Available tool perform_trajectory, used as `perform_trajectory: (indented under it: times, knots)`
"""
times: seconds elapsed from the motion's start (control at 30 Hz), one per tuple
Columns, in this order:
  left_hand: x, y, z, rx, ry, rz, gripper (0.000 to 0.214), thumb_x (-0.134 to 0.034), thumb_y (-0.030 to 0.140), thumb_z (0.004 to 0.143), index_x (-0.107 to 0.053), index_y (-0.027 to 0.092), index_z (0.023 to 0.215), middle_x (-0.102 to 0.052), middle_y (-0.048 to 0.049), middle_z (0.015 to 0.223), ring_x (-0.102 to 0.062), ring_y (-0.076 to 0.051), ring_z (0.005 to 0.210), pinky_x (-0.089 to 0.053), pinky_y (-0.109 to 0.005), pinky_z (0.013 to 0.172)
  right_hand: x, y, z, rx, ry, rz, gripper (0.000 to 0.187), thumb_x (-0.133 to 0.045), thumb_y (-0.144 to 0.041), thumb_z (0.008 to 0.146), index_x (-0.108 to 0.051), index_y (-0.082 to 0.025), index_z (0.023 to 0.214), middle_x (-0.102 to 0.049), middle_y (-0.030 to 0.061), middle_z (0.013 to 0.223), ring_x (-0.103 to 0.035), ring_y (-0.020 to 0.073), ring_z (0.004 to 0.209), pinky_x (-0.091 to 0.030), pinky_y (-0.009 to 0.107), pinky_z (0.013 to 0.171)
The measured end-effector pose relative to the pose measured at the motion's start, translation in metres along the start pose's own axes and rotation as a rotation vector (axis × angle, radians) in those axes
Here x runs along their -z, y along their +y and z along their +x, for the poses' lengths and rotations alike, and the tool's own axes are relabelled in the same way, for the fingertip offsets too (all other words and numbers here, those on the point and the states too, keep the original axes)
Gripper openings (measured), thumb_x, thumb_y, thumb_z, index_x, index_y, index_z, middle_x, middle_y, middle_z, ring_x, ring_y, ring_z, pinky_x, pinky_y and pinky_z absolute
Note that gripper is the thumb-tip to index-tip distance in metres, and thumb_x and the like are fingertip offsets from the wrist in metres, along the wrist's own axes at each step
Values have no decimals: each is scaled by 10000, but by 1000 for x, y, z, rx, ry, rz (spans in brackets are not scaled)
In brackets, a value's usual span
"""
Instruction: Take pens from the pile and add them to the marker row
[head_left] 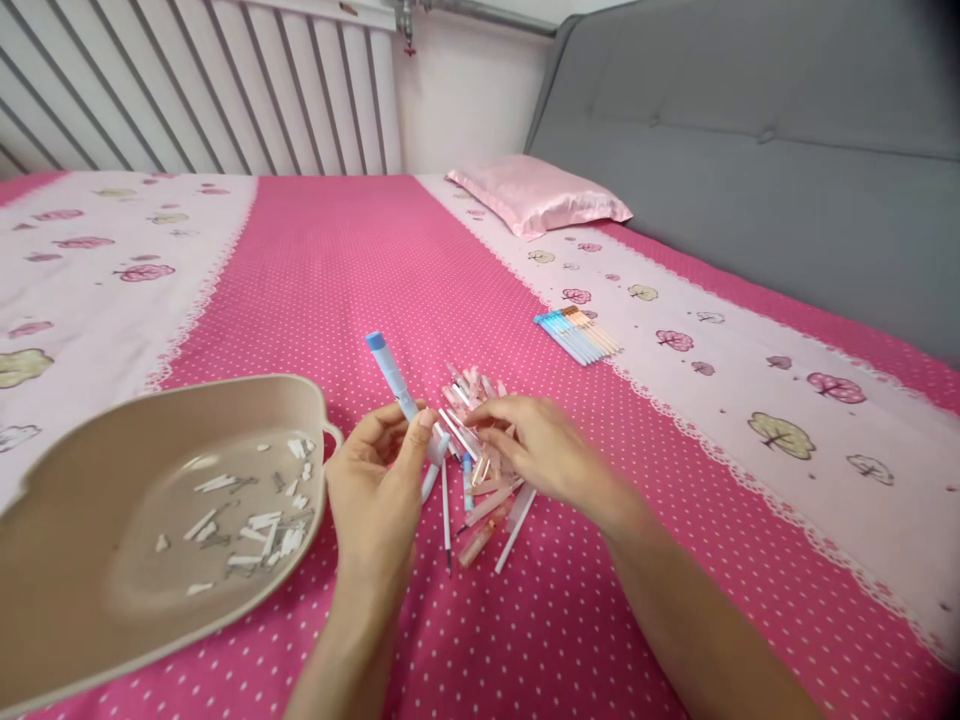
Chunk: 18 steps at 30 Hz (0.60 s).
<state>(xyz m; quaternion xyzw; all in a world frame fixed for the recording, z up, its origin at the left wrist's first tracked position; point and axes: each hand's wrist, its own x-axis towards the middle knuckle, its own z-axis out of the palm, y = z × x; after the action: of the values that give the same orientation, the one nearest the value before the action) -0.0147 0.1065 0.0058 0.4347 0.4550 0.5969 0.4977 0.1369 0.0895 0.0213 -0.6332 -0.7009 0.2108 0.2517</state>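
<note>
My left hand [382,470] is closed round a light blue pen barrel [394,375], holding it tilted with its darker blue end up. A clear part shows at the barrel's lower end, by my thumb. Below lies a loose pile of pen parts [491,500]: pink and clear barrels, caps and thin white refills. My right hand [536,445] reaches over the pile from the right, fingers slightly bent and apart, their tips among the parts. Nothing clearly shows in its grasp. One dark-tipped refill [446,515] points towards me at the pile's near side.
A beige basin [172,400] with small white pieces inside stands at the left. Beyond the pile lies a row of blue and orange pens [577,335]. A pink pillow [536,192] rests farther back, near a grey backrest [750,140]. A white radiator [202,90] lines the wall.
</note>
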Motion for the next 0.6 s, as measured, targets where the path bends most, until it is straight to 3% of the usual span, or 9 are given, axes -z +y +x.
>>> perform_trajectory:
  times: [0.13, 0.23, 0.6]
  knots:
    - [-1, 2, -1, 10, 17, 5, 235, -773, 308, 659, -699, 165, 830, -702, 0, 772, -616, -92, 714, -478, -186, 668, -16, -1, 4, -30, -96, -194, 222, -474, -174, 897, -688, -187, 956, -704, 62, 975, -634, 201, 903, -427, 294, 741]
    - [0, 2, -1, 10, 8, 10, 225, -767, 300, 666, -696, 168, 834, -701, 0, 778, -617, -97, 715, -478, -192, 667, -15, 4, 5, -81, -155, -290, 237, -450, -188, 902, -684, -180, 864, -703, 73, 905, -633, 207, 849, -397, 284, 679]
    - [-1, 1, -2, 20, -23, -3, 196, -762, 286, 676, -692, 176, 823, -696, 7, 772, -615, -92, 702, -484, -184, 648, 26, 25, -2, -88, -395, -136, 160, -539, -182, 849, -669, -182, 757, -685, 12, 762, -581, 128, 666, -347, 233, 579]
